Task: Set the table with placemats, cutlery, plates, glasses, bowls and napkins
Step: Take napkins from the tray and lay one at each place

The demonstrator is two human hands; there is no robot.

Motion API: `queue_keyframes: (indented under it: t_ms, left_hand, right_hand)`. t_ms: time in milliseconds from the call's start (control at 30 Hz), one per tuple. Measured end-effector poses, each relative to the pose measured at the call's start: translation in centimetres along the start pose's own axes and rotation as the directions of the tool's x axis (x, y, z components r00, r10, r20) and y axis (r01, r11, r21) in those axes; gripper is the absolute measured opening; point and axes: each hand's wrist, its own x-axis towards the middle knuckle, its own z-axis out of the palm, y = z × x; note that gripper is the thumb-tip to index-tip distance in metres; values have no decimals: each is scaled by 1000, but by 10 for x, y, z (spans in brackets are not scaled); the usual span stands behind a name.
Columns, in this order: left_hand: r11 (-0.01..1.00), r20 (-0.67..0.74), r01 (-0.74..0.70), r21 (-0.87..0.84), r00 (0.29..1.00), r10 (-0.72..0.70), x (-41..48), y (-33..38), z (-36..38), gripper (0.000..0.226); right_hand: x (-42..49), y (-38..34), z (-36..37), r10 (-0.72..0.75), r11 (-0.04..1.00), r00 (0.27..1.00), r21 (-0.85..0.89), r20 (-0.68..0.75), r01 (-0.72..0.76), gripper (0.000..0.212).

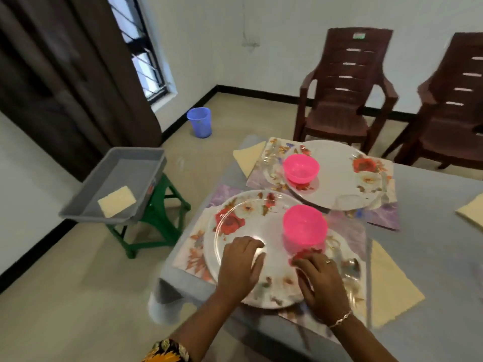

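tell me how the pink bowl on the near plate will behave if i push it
The near pink bowl looks like thin, translucent plastic, so it is probably light and not fragile. It stands on a glossy floral plate that shows reflections, so a push would likely make it slide easily. The picture is blurred there, so whether it would tip is hard to judge.

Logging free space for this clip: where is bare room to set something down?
Bare table lies right of the far placemat, up to the edge napkin. Crowded: near plate, with pink bowl, left hand and right hand over it.
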Motion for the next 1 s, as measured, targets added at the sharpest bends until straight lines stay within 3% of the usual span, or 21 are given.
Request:
queue_keyframes:
  t_ms: [100, 267, 567, 800, 1000]
  left_hand:
    - [988, -110, 146, 44, 984, -141, -18, -69, -44, 15]
    - [936, -171, 322, 140, 939, -298, -46, -167, -124, 21]
    - [825, -184, 530, 195, 846, -500, -102, -294, -224, 21]
    - [763, -122, 632, 135, 775, -620, -95, -380, -255, 47]
    - [700, -20, 707, 100, 705, -709, -55, -479, -285, 22]
  right_hand:
    - [34, -52, 39, -52, 997, 998, 50, 32, 51, 21]
    - [93, -147, 114, -131, 984, 988, 132, 83, 119, 22]
    - [170, -284, 230, -252, 946, 948, 258, 195, 198, 26]
    - [220, -331, 311, -174, 957, 941, 277, 289, 92, 22]
    - [285, -354, 389, -31, 947, 925, 308, 379, -94, 18]
